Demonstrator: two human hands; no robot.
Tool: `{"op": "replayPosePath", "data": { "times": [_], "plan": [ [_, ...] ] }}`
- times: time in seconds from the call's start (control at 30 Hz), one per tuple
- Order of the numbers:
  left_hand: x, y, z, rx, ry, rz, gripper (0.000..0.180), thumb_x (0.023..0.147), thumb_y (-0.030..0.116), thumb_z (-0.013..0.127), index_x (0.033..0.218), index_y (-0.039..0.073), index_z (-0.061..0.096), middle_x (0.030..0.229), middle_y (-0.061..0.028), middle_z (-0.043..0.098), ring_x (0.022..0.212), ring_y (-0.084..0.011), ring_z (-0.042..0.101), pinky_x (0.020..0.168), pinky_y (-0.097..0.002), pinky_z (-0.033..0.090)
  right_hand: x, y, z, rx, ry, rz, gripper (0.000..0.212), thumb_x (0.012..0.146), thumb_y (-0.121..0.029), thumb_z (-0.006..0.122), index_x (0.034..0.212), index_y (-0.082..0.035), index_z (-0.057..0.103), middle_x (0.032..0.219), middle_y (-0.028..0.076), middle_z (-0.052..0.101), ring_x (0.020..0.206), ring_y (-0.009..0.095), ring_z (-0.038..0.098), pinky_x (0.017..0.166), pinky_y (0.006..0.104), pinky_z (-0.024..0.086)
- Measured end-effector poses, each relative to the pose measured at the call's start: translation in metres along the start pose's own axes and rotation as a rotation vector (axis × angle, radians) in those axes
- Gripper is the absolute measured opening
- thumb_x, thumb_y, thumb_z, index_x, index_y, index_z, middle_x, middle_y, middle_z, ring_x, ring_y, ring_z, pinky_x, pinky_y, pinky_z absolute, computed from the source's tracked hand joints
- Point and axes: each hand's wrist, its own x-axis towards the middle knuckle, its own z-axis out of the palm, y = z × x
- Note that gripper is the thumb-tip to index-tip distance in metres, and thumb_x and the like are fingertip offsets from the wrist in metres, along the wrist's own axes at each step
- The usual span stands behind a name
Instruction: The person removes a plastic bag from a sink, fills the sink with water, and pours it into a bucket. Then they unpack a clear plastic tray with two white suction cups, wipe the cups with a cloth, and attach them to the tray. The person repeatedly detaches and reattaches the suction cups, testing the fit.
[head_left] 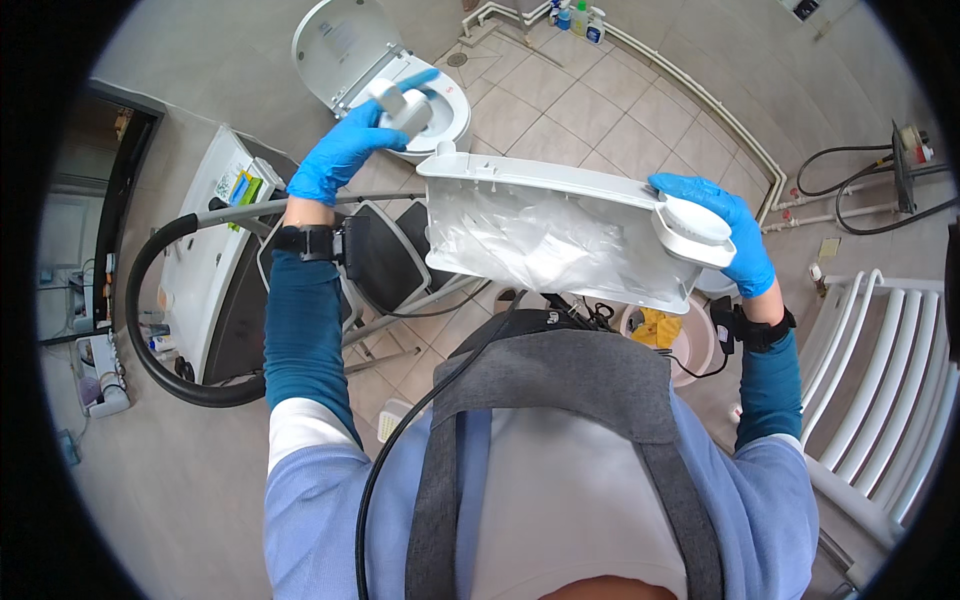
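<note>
My right hand (740, 235), in a blue glove, grips the right end of a long, translucent tank with a white frame (540, 240). Its fingers lie behind a round white cap (697, 221) at that end. Held in front of my chest, the tank has see-through walls with a wrinkled, whitish look. Up and to the left, my gloved left hand (345, 152) is closed around a small white plastic part (405, 108), apart from the tank. That part and the fingertips are smeared by motion, so its exact kind is unclear.
Beyond my left hand stands a white toilet (455, 105) with its lid up. A black hose (140, 310) curves beside a folding chair (390, 255) and a white counter (200, 265). At right are a towel radiator (880, 350) and a pink basin (695, 345) with a yellow cloth.
</note>
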Motion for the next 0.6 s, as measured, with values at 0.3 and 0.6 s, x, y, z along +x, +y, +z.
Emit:
{"op": "replayPosePath", "data": {
  "times": [0.3, 0.6],
  "plan": [
    [-0.007, 0.022, 0.015, 0.270, 0.000, 0.116, 0.068, 0.064, 0.030, 0.082, 0.125, 0.011, 0.057, 0.114, -0.0083, 0.058, 0.106, -0.0204, 0.055, 0.096, -0.0308, 0.040, -0.002, -0.004, -0.007, -0.140, 0.004, -0.057, 0.043, 0.079, -0.019, 0.069, 0.121, -0.011, 0.061, 0.120, 0.009, 0.061, 0.109, 0.025, 0.058, 0.095, 0.0342, 0.044],
    [-0.035, 0.075, 0.046, 0.756, -0.026, 0.163, 0.065, 0.064, 0.039, 0.081, 0.120, 0.013, 0.061, 0.109, -0.0151, 0.061, 0.104, -0.0285, 0.058, 0.092, -0.0372, 0.044, -0.002, 0.002, 0.005, -0.337, 0.049, -0.190, 0.044, 0.079, -0.017, 0.067, 0.122, -0.012, 0.061, 0.119, 0.009, 0.061, 0.103, 0.027, 0.060, 0.089, 0.0338, 0.048]
  ]
}}
